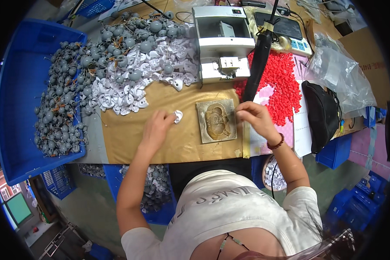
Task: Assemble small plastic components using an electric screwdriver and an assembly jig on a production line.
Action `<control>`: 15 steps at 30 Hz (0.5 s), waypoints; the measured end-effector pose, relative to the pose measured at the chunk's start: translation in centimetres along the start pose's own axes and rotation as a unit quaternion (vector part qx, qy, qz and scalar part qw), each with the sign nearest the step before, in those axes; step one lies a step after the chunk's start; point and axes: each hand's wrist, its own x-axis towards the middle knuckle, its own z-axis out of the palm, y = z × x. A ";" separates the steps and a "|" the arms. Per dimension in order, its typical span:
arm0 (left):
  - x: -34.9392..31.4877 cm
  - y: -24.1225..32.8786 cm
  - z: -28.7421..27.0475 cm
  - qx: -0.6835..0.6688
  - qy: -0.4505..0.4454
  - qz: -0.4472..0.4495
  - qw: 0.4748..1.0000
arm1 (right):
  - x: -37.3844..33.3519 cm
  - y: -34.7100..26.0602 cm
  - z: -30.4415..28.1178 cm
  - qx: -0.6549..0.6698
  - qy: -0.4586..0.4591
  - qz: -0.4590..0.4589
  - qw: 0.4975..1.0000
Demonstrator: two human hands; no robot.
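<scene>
My left hand is closed, with thumb and fingertips on a small white plastic part just above the brown-covered worktop. To its right lies a square metal fixture with a rounded, brownish hollow; no part shows in it. My right hand is at the fixture's right edge, thumb and fingertips pinched together. Whatever it holds, if anything, is too small to make out. Just above that hand hangs the lower end of a black, corded, stick-shaped tool.
White parts and grey ball-shaped pieces with wires are heaped at the back left, beside a blue crate. A white machine stands behind the fixture. Small red pieces and a black pouch lie on the right.
</scene>
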 end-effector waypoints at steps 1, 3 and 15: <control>0.7 0.2 -0.2 -0.010 0.007 0.010 1.000 | 0.1 -0.1 0.9 0.021 -0.016 0.007 1.000; 2.1 1.5 -0.1 -0.051 0.033 0.032 0.998 | 0.3 -0.3 2.1 -0.039 -0.030 -0.014 0.999; 4.8 9.9 4.6 -0.175 0.043 -0.018 0.983 | 2.9 0.4 4.0 -0.390 0.000 -0.417 0.821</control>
